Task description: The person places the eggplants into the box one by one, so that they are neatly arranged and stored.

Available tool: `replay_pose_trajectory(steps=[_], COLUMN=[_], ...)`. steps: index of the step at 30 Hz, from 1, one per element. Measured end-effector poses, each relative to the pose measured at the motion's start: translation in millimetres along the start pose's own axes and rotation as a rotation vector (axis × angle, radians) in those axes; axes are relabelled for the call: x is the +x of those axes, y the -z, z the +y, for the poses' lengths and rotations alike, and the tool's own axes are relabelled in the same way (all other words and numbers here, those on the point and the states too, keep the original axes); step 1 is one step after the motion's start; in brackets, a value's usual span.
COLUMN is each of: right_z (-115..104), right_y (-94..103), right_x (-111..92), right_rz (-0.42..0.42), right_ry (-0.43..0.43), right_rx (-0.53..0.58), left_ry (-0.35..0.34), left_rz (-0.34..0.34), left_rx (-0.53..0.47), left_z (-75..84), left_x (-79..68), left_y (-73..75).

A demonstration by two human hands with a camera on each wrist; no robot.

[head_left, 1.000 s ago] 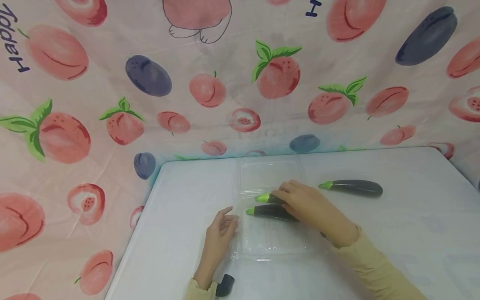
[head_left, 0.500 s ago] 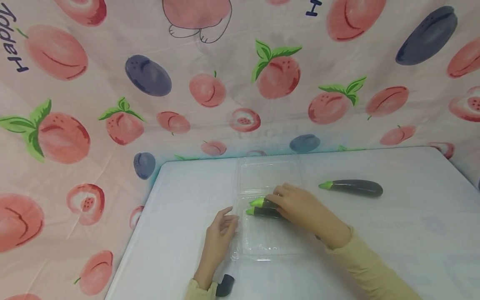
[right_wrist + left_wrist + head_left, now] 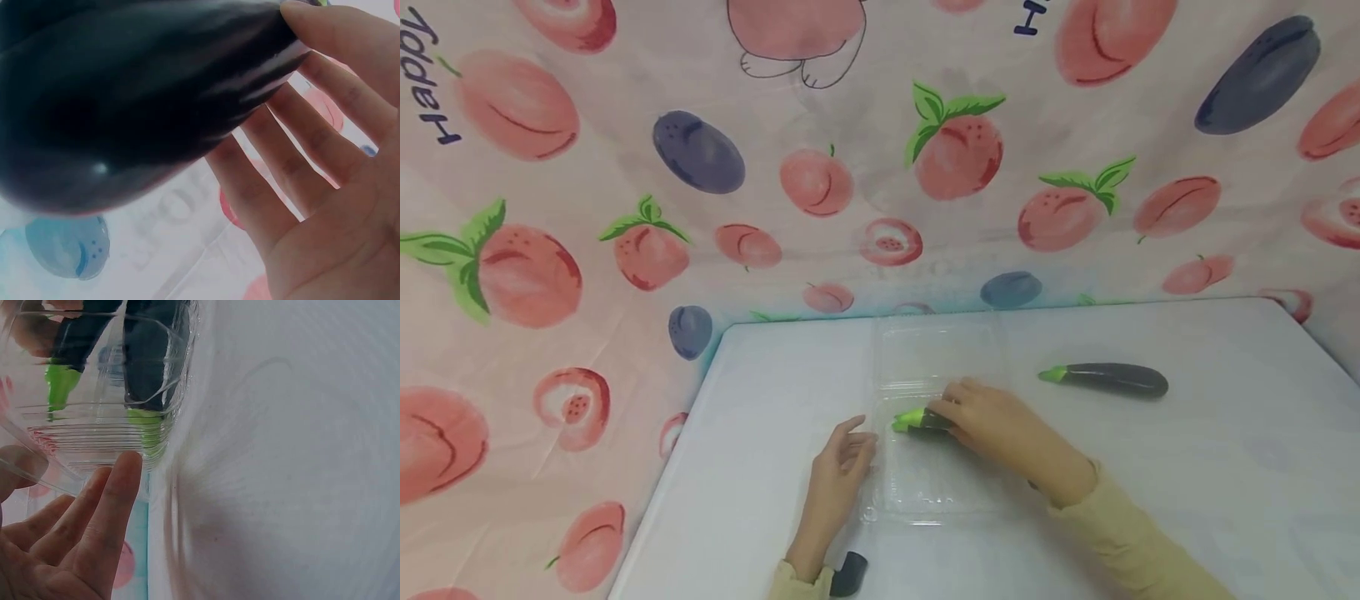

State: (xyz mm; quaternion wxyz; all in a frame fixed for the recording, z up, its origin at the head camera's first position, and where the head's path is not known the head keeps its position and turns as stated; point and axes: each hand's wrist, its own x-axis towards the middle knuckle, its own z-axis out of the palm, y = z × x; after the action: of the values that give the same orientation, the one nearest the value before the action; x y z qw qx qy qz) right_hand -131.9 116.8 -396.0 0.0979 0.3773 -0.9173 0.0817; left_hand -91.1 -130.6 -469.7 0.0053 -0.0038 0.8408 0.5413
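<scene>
My right hand (image 3: pixel 1000 429) grips a dark purple eggplant (image 3: pixel 125 100) with a green stem, thumb on one side and fingers on the other. It holds it over the near half of an opened clear plastic clamshell box (image 3: pixel 940 500). A second eggplant (image 3: pixel 147 356) lies in that half; from the head it is mostly hidden by the held one and my hand. At the box's left side is my left hand (image 3: pixel 841 467), its fingers fairly straight and its fingertips at the clear wall in the left wrist view.
A third eggplant (image 3: pixel 1116 379) lies on the white table (image 3: pixel 1187 483) to the right of the box. Behind the table hangs a peach-printed cloth (image 3: pixel 865 175). A black object (image 3: pixel 850 575) sits at the left wrist.
My right hand has moved toward me and slightly left with its eggplant, which now covers most of the one in the box. The left hand has stayed in place.
</scene>
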Motion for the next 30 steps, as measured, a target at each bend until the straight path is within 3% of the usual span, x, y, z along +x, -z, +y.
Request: replay_pose_trajectory(steps=[30], right_z=[-11], right_y=[-11.1], right_x=[3], right_rz=[-0.017], right_ry=[0.046], right_rx=[-0.045], left_ry=[-0.018], left_rz=[0.002], left_rx=[0.006], left_z=[-1.6], left_x=[-0.5], left_y=[-1.2])
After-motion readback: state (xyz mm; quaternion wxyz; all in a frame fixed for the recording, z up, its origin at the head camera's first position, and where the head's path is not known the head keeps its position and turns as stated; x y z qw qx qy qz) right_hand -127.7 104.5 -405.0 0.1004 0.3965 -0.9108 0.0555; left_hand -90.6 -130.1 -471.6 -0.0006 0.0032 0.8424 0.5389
